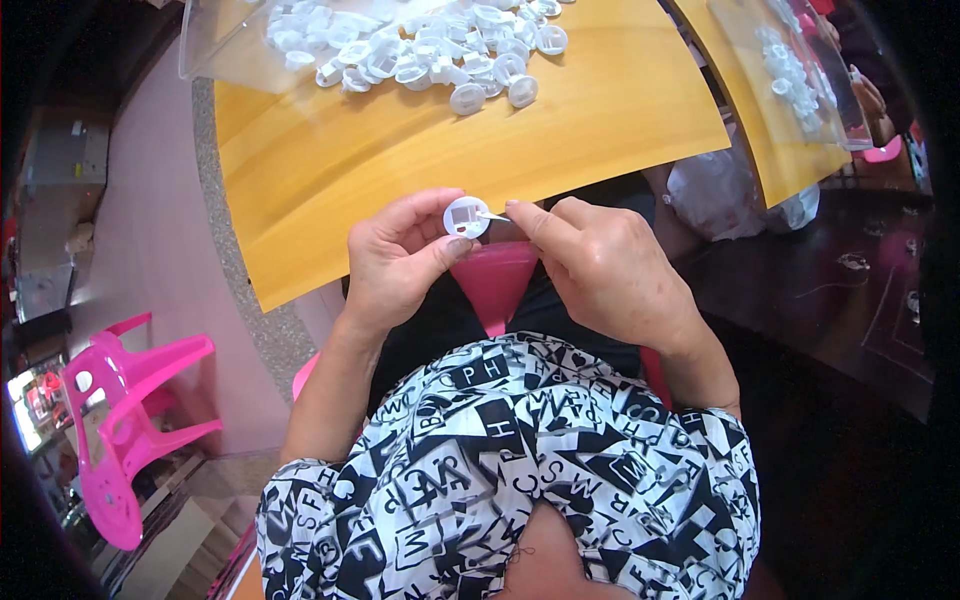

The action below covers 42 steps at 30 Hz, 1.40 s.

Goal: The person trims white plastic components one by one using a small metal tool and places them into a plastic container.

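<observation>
Between the thumb and fingers of my left hand [395, 255] is a round white plastic piece [464, 217], held just off the near edge of the table. Its face shows a squarish recess and a small reddish-brown spot. My right hand [610, 255] is closed on a thin, pale pointed tool [494, 216]. The tip reaches the right side of the round piece. Most of the tool's handle is hidden by my fingers, and its exact kind is too small to tell.
A pile of similar white plastic pieces [400, 55] spreads over the far part of the yellow wooden table [350, 150], next to a clear plastic bin [215, 50]. Pink plastic [495, 280] shows below my hands. A pink chair [125, 420] lies left. Another table [780, 150] stands right, beside plastic bags [712, 190].
</observation>
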Each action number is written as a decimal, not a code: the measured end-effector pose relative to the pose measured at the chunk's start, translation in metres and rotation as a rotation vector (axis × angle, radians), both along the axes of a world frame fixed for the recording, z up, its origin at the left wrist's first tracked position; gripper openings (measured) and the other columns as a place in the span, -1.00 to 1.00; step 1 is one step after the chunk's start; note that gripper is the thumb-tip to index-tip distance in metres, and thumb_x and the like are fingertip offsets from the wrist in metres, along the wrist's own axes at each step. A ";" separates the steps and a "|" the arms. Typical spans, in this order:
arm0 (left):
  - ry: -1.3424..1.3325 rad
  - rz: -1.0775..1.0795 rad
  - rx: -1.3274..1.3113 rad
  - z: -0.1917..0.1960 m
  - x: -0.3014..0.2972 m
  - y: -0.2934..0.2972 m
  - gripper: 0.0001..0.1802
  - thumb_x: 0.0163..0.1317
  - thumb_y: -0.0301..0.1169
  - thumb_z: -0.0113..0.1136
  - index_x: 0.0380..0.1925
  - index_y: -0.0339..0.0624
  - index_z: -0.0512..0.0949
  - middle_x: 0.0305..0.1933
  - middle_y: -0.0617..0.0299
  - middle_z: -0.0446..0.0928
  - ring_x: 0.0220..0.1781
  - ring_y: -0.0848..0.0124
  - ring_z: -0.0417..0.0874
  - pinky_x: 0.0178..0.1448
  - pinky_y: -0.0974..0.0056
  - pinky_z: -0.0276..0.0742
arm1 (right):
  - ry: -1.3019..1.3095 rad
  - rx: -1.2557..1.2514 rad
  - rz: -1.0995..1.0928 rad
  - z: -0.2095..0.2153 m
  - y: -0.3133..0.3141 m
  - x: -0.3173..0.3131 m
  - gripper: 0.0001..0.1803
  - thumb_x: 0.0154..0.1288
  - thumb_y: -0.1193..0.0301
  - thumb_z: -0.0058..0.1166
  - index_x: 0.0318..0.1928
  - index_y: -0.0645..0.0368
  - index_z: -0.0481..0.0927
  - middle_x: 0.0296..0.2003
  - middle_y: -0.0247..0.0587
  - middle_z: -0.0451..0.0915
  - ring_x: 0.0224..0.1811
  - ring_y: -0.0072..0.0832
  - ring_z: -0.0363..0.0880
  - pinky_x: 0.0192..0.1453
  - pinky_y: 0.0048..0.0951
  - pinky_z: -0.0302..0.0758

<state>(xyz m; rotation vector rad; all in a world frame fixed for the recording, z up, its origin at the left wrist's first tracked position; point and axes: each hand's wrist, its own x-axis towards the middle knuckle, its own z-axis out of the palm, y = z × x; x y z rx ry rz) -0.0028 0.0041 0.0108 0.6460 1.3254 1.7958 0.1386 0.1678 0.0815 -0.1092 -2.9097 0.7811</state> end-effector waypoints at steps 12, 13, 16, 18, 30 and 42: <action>0.117 0.086 0.003 0.000 -0.005 -0.005 -0.64 0.12 -0.68 0.27 -0.04 -0.41 0.49 -0.14 0.11 0.61 -0.12 0.40 0.65 -0.01 0.32 0.62 | -0.115 0.091 0.070 0.001 0.001 -0.019 -0.67 0.08 0.62 0.10 -0.07 0.24 0.52 -0.49 -0.06 0.51 -0.48 -0.11 0.57 -0.44 -0.22 0.49; 0.124 0.093 -0.009 0.000 -0.006 -0.005 -0.64 0.12 -0.68 0.27 -0.05 -0.41 0.49 -0.14 0.11 0.61 -0.12 0.40 0.65 0.00 0.32 0.61 | -0.086 0.063 0.052 0.000 0.003 -0.020 -0.65 0.07 0.62 0.11 -0.06 0.24 0.52 -0.49 -0.06 0.51 -0.48 -0.12 0.57 -0.44 -0.22 0.48; 0.127 0.107 -0.016 -0.002 -0.010 -0.006 -0.65 0.12 -0.68 0.27 -0.06 -0.42 0.49 -0.14 0.11 0.61 -0.13 0.41 0.65 0.01 0.32 0.61 | -0.025 0.016 0.049 -0.009 0.002 -0.025 -0.60 0.05 0.63 0.11 -0.02 0.23 0.52 -0.48 -0.06 0.51 -0.47 -0.13 0.57 -0.44 -0.23 0.48; 0.125 0.106 -0.002 -0.003 -0.011 -0.005 -0.65 0.12 -0.68 0.27 -0.06 -0.42 0.49 -0.14 0.11 0.61 -0.13 0.41 0.65 0.01 0.32 0.60 | 0.009 0.005 0.056 -0.015 0.002 -0.027 -0.58 0.05 0.64 0.11 0.00 0.23 0.52 -0.48 -0.07 0.50 -0.47 -0.14 0.56 -0.43 -0.23 0.48; 0.256 0.159 -0.107 0.005 -0.004 0.005 -0.67 0.11 -0.65 0.28 -0.09 -0.33 0.52 -0.15 0.22 0.59 -0.11 0.46 0.61 0.03 0.35 0.52 | 0.198 -0.119 -0.097 -0.049 0.022 -0.013 -0.49 0.02 0.63 0.11 0.07 0.18 0.48 -0.40 -0.08 0.54 -0.38 -0.13 0.58 -0.32 -0.24 0.55; 0.266 0.081 -0.099 -0.009 0.007 0.010 -0.70 0.10 -0.69 0.24 -0.13 -0.36 0.51 -0.21 0.20 0.60 -0.18 0.45 0.63 -0.02 0.36 0.54 | 0.136 -0.085 -0.136 -0.072 0.018 -0.017 -0.82 0.23 0.35 -0.03 -0.22 0.16 0.50 -0.40 0.05 0.56 -0.36 0.02 0.60 -0.31 -0.04 0.53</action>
